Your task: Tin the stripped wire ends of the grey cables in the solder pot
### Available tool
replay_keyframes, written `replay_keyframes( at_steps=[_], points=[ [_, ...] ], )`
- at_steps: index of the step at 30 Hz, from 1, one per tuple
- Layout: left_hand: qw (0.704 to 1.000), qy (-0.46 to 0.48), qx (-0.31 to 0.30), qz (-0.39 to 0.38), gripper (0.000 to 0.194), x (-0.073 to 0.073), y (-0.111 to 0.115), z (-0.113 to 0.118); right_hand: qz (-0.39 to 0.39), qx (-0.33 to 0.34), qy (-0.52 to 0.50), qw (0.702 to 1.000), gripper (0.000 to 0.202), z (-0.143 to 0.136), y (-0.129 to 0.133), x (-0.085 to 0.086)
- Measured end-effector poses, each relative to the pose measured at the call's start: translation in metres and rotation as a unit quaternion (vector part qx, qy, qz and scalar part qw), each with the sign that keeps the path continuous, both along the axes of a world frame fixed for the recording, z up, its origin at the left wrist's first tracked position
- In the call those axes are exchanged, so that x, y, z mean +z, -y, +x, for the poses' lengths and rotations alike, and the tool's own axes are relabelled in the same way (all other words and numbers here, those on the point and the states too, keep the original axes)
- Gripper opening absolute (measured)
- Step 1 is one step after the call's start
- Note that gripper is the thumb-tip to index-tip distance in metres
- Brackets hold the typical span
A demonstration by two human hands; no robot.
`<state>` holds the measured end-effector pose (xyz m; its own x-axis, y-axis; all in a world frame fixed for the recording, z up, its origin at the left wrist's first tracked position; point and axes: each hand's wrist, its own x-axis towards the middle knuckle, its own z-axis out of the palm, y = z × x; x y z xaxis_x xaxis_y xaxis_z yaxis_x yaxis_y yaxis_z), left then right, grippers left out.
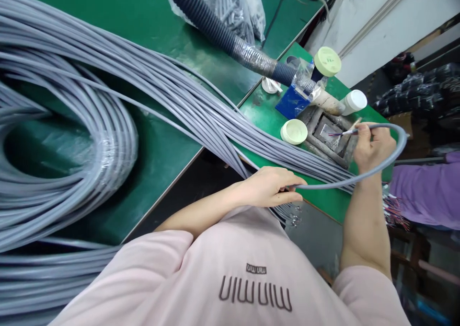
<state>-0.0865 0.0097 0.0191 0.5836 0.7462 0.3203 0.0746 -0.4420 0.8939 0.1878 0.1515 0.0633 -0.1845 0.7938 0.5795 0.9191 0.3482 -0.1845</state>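
A grey cable (338,184) runs between my hands and bends round in a loop on the right. My right hand (375,146) pinches it close to its stripped end, where thin coloured wires (336,134) stick out over a square solder pot (325,133) with a shiny surface. Whether the wire tips touch that surface I cannot tell. My left hand (275,187) is closed round the same cable farther back, in front of my body. Beside it lies a thick bundle of grey cables (215,115) whose stripped ends (395,211) hang at the right.
A coil of grey cable (118,158) lies on the green table (151,153) at left. Near the pot stand a ribbed hose (255,57), a blue box (293,100), an open pale tub (293,132) and lidded jars (327,61). A person's purple sleeve (427,192) shows at right.
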Motion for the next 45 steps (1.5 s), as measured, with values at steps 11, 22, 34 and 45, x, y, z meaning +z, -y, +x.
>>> replay_keyframes(
  at_steps=[11, 22, 34, 45],
  points=[
    [0.997, -0.053, 0.052, 0.034, 0.047, -0.006, -0.005, 0.010, -0.020, -0.070, -0.005, 0.997, 0.023, 0.038, -0.035, -0.036],
    [0.997, -0.058, 0.048, 0.022, 0.047, -0.010, -0.008, 0.012, -0.073, -0.095, 0.028, 0.992, 0.023, 0.042, -0.054, -0.056],
    [0.973, 0.114, 0.009, -0.201, 0.037, -0.010, -0.007, 0.027, 0.024, 0.146, -0.044, 0.988, 0.018, -0.004, 0.080, 0.006],
    [0.868, 0.271, -0.012, -0.417, 0.044, -0.019, 0.016, 0.059, -0.014, 0.254, -0.043, 0.966, 0.054, -0.016, 0.207, -0.041]
  ],
)
